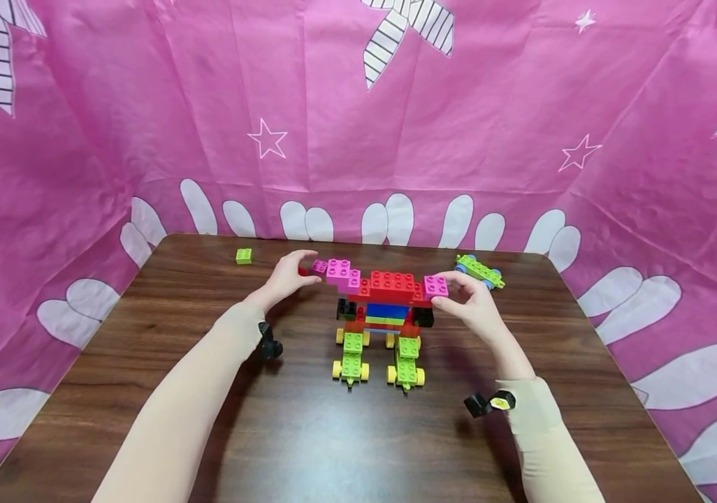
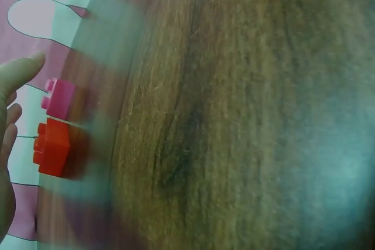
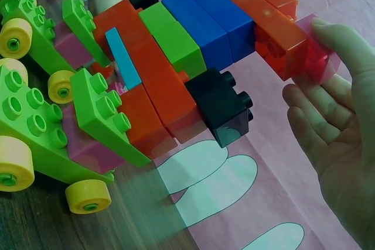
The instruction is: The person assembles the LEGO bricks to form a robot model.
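A figure built of toy building bricks point(image 1: 392, 281) stands upright on two wheeled green bases point(image 1: 407, 370), with red, blue, green and black bricks in its body point(image 3: 234, 24). At its right end my right hand point(image 1: 473, 302) pinches a pink brick point(image 1: 436, 286), thumb on the near side in the right wrist view. Stepped pink bricks point(image 1: 339, 271) top its left end. My left hand point(image 1: 286, 276) reaches beside that end, thumb and fingers spread. Near its fingertips lie a loose magenta brick point(image 2: 61, 99) and a red brick point(image 2: 54, 147); in the left wrist view the hand appears apart from both.
A small green brick point(image 1: 244, 256) lies at the back left of the brown wooden table point(image 1: 308, 447). Behind the right hand stands a green wheeled base point(image 1: 479, 271) with blue wheels. A pink patterned cloth point(image 1: 346, 140) hangs around the table's back and sides.
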### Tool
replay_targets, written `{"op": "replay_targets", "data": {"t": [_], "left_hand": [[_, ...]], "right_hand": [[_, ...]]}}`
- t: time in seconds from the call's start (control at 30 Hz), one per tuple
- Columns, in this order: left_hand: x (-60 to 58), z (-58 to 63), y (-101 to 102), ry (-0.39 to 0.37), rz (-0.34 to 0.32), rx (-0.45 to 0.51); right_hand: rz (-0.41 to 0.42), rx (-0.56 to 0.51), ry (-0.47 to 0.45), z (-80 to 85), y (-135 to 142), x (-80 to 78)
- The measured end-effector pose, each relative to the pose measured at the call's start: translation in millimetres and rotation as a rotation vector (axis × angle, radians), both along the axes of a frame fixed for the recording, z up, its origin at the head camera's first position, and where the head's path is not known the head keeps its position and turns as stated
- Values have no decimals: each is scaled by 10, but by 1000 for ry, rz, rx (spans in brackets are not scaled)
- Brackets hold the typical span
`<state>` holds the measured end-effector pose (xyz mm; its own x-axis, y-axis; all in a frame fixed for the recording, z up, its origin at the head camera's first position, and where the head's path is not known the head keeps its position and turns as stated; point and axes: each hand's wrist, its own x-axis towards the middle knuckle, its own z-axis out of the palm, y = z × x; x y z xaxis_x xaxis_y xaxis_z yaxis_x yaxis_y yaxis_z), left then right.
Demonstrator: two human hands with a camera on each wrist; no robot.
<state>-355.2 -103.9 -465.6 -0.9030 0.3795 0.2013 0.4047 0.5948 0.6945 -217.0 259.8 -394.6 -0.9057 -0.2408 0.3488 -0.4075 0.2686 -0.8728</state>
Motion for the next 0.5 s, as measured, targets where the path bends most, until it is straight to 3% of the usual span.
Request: {"op": "replay_targets", "data": {"t": [0.2, 0.5], "left_hand": [[-82, -9, 33, -44, -11, -51], [-184, 0, 32, -44, -26, -118]], "right_hand": [[5, -14, 5, 9, -4, 11], [2, -21, 11, -18, -14, -10]]}}
